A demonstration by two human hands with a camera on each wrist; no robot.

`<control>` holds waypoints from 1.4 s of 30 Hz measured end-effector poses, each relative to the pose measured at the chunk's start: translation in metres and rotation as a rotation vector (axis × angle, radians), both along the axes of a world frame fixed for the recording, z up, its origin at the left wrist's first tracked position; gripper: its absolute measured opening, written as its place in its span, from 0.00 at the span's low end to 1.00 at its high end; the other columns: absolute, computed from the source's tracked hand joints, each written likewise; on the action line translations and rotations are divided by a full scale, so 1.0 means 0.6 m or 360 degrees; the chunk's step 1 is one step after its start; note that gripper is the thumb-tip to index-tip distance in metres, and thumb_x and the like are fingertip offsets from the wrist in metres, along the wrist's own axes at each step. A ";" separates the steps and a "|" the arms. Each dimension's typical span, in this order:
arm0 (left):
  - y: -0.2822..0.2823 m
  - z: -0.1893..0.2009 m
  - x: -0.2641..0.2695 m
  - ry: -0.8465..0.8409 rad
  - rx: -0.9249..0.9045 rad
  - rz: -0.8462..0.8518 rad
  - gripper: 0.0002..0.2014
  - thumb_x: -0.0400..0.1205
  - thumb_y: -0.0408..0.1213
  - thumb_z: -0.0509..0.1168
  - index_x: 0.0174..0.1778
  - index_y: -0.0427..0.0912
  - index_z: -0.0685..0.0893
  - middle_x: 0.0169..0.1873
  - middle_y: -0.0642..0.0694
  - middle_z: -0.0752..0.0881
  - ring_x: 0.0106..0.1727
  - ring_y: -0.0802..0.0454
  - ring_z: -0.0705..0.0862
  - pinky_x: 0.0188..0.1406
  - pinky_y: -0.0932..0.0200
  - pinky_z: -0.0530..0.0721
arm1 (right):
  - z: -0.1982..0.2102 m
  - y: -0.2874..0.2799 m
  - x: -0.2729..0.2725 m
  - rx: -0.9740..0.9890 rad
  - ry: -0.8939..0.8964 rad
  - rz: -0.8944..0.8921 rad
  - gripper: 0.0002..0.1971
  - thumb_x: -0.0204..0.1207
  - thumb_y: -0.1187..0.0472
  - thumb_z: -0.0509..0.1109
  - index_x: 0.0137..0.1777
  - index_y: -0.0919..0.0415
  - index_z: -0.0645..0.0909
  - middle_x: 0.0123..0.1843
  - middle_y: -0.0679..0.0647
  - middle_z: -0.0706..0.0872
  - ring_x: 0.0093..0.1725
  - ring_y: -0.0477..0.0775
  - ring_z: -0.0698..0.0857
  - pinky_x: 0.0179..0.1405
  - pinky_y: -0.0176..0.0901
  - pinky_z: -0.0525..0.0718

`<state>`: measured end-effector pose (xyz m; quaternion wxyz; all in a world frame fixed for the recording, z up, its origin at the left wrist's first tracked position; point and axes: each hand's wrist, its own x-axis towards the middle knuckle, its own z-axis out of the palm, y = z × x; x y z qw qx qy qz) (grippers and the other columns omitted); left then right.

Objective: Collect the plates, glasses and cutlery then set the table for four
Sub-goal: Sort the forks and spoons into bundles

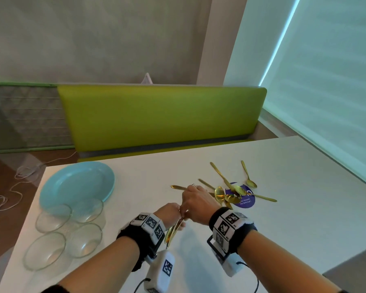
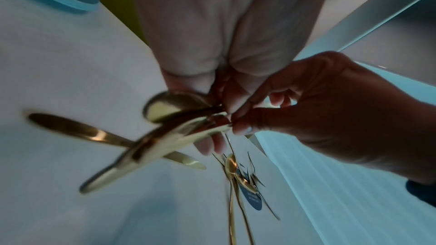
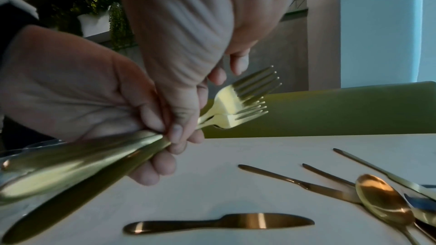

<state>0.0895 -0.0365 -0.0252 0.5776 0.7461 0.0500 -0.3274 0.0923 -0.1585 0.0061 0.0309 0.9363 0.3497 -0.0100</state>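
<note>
Left hand, centre-bottom of head view, fingers curled tight round a bundle of gold forks; handles stick out toward the lower edge, tines point away to the bench. In right wrist view same hand at left, w/ two fork heads clear at mid-frame; exact nr of pieces in the bundle cannot be told, handles blurred. Right hand just beside and touching left one, thumb and forefinger pinching the bundle near left fingers; in left wrist view seen at right, dark, fingertips closed on the metal.

Rest of cutlery lying loose on white table, right of centre in head view: spoons heaped over a purple sticker, one small spoon apart to upper right, long handles fanning out. One knife flat on table at bottom centre of right wrist view, not touched.

Blue plate at left-centre of head view, near table's far left corner. Four glass bowls grouped below plate, toward lower left, two by two, close together.

Green bench behind table, across mid-frame. White cable on floor at far left.
</note>
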 end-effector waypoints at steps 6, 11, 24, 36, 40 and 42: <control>0.013 0.003 -0.047 -0.0006 -0.0104 -0.0071 0.14 0.78 0.18 0.48 0.40 0.37 0.76 0.36 0.44 0.79 0.36 0.52 0.82 0.39 0.62 0.81 | 0.015 0.002 -0.044 0.0084 0.0086 0.0023 0.04 0.64 0.59 0.79 0.35 0.47 0.91 0.36 0.49 0.88 0.42 0.57 0.83 0.41 0.50 0.81; 0.004 -0.001 -0.062 0.0055 -0.0186 -0.0055 0.16 0.76 0.17 0.47 0.37 0.37 0.76 0.33 0.43 0.77 0.32 0.51 0.79 0.35 0.61 0.79 | 0.013 -0.010 -0.052 0.0076 0.0100 -0.0059 0.05 0.70 0.58 0.75 0.41 0.49 0.92 0.39 0.53 0.88 0.46 0.59 0.81 0.48 0.56 0.82; -0.061 -0.015 -0.006 0.0045 -0.0077 0.0069 0.14 0.86 0.28 0.48 0.38 0.40 0.75 0.31 0.46 0.76 0.29 0.54 0.73 0.29 0.65 0.75 | -0.034 -0.081 0.011 0.0407 0.0182 -0.0490 0.11 0.73 0.50 0.72 0.50 0.54 0.89 0.52 0.51 0.87 0.58 0.52 0.77 0.63 0.44 0.71; -0.096 -0.046 0.035 0.0147 -0.0039 0.0223 0.11 0.85 0.27 0.54 0.39 0.37 0.78 0.33 0.43 0.79 0.31 0.52 0.79 0.30 0.62 0.84 | -0.081 -0.168 0.039 0.0552 0.0444 -0.1061 0.15 0.71 0.45 0.73 0.47 0.56 0.87 0.44 0.47 0.83 0.47 0.46 0.81 0.46 0.36 0.79; -0.097 -0.055 0.045 0.0154 0.0028 0.0281 0.09 0.86 0.27 0.53 0.43 0.34 0.77 0.34 0.42 0.79 0.30 0.52 0.78 0.27 0.63 0.81 | -0.104 -0.190 0.042 0.0396 0.0654 -0.1351 0.13 0.76 0.52 0.71 0.55 0.60 0.84 0.54 0.53 0.88 0.55 0.51 0.86 0.52 0.40 0.83; -0.098 -0.059 0.050 0.0147 0.0040 0.0309 0.11 0.85 0.26 0.52 0.40 0.35 0.76 0.33 0.42 0.79 0.30 0.52 0.77 0.28 0.63 0.78 | -0.121 -0.194 0.043 0.0306 0.0712 -0.1482 0.14 0.77 0.52 0.70 0.57 0.60 0.84 0.56 0.54 0.88 0.56 0.52 0.86 0.56 0.42 0.84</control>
